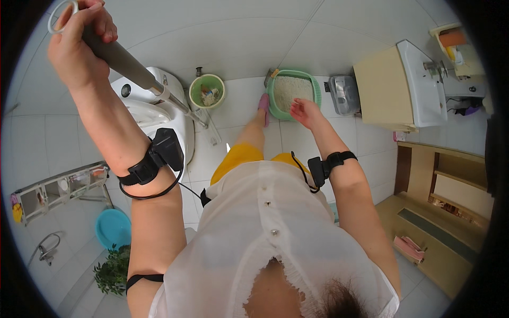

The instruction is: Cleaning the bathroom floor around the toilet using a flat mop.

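Observation:
My left hand [79, 40] is raised high at the upper left, fist closed around the grey handle of a long tool [127, 66]. Its metal shaft slants down to a flat head [209, 127] resting on the floor tiles beside the white toilet [159, 114]. My right hand [304, 112] hangs open with fingers spread, holding nothing, just over the near rim of a green litter tray [316, 93] filled with pale granules. Both wrists carry black strapped devices.
A small green bin [199, 85] with scraps stands behind the toilet. A clear lidded box [344, 94] and a cabinet with white sink [419, 85] are at the right. A blue basin [112, 228], a potted plant [112, 270] and a wall rack [53, 191] are at the left.

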Available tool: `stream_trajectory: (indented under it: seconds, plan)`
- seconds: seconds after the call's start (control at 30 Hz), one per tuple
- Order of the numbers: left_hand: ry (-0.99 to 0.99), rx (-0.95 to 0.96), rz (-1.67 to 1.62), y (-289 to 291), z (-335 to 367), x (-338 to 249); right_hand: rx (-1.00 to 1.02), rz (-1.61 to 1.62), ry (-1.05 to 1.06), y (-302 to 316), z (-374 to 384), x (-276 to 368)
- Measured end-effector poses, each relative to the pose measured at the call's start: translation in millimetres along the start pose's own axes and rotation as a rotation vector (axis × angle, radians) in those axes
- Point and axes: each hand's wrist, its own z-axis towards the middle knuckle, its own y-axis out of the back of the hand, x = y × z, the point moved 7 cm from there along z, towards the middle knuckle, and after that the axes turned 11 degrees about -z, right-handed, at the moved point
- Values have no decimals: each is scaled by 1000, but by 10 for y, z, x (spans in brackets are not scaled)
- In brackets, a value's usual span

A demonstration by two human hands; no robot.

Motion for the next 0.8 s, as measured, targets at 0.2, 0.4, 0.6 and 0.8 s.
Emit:
stream_trajectory:
  seconds: [0.2,0.4,0.6,0.8]
  plan:
    - [13,9,-12,231,-17,-103,22,-25,-24,-72,119,-2]
    - [74,119,-18,203,-37,-71,120,-208,-56,-581,164,-237]
    - [137,257,-155,-189,-237,-62,500,-327,-242,-1583,-136,-750]
    - [141,559,-271,-664,-686,-326,731,93,-460,-2453,-641,-945]
